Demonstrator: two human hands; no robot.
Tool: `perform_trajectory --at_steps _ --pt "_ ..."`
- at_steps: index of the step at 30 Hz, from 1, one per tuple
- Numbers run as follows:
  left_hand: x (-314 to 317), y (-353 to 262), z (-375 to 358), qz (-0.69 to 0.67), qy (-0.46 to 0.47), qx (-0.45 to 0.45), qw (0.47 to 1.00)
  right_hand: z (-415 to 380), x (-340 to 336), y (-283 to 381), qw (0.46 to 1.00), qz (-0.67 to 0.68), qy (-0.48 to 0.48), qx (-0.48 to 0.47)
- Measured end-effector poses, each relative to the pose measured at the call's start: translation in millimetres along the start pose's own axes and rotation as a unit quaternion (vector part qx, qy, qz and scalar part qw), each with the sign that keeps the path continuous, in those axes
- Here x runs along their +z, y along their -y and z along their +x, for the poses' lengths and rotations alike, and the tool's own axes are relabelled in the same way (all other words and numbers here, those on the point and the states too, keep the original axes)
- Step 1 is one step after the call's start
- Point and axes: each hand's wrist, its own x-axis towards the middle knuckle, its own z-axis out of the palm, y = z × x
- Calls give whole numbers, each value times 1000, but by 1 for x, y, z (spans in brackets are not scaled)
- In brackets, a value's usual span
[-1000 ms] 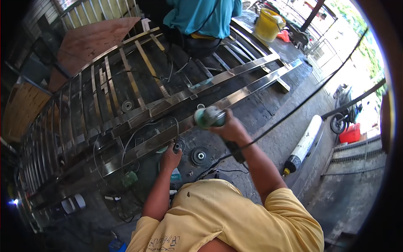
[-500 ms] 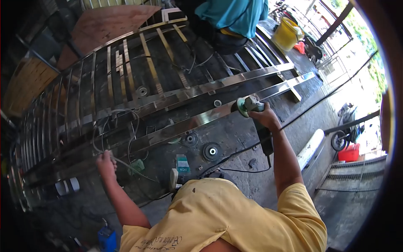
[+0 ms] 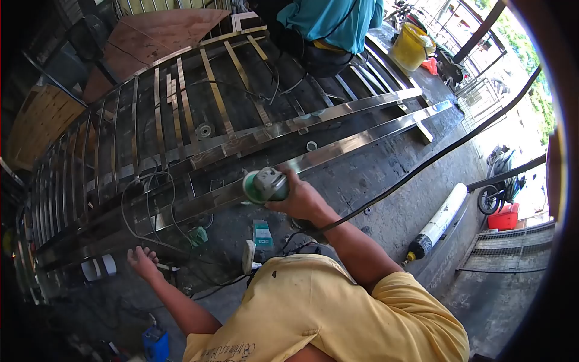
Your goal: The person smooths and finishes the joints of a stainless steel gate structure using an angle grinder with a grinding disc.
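Note:
My right hand (image 3: 306, 196) is wrapped round an angle grinder (image 3: 270, 183) with a green disc. The grinder is over the long polished metal bar (image 3: 338, 149), near its middle, with the disc edge overlapping the bar in this view. My left hand (image 3: 143, 262) holds nothing, its fingers loosely spread. It is below the looped grey cable (image 3: 174, 208), at the near side of the bar. A green-and-white box (image 3: 262, 233) and a crumpled green piece (image 3: 197, 236) lie on the floor between my arms.
A large metal grille frame (image 3: 214, 96) stretches beyond the bar. A person in a blue shirt (image 3: 329, 24) sits at its far side. A black cable (image 3: 434, 160) crosses on the right, above a white gas cylinder (image 3: 443, 217). A yellow bucket (image 3: 410, 48) stands at the far right.
My right hand has carried the grinder leftward along the bar, from its right part to the middle. My left hand has let go of the grey cable and moved slightly down and nearer.

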Motion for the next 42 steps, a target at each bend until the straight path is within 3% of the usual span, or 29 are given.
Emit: perform_trajectory --at_steps 2,6,8,10,12,14,15,16,18,21,25,28,31,33,39,42 --pt "-5 -1 -2 7 11 28 1000 -6 -16 -15 999 16 -26 17" --pt "7 -11 -19 24 33 81 996 -5 -74 -64 981 -55 -120 143" --pt "13 9 -11 -4 52 142 988 -4 -106 -96 975 16 -138 176" --pt "39 9 -34 1 107 194 975 -3 -114 -119 975 23 -147 164" --pt "70 2 -81 1 198 177 964 -9 -106 -116 976 8 -142 168" --pt "93 2 -127 128 308 241 912 -12 -76 -85 987 2 -103 127" --pt "99 -7 -154 166 393 226 876 -13 -55 -71 991 4 -84 108" --pt "104 -17 -180 203 473 211 831 -11 -34 -58 995 13 -62 81" --pt "109 -26 -215 317 586 267 696 -6 -4 -29 999 21 -16 37" --pt "101 22 -221 319 621 349 625 -3 -4 8 999 -5 38 4" --pt "71 50 -191 322 532 370 690 8 -38 -12 998 -65 -8 10" --pt "43 67 -159 318 451 324 769 19 -92 -46 986 -153 -38 45" --pt "30 80 -133 332 409 264 808 32 -138 -75 968 -236 -87 22" --pt "31 86 -125 337 396 238 821 37 -153 -68 960 -268 -50 58" --pt "48 91 -131 426 412 238 770 49 -113 5 931 -361 29 49" --pt "50 95 -136 496 404 217 737 52 -72 45 933 -347 85 -39"
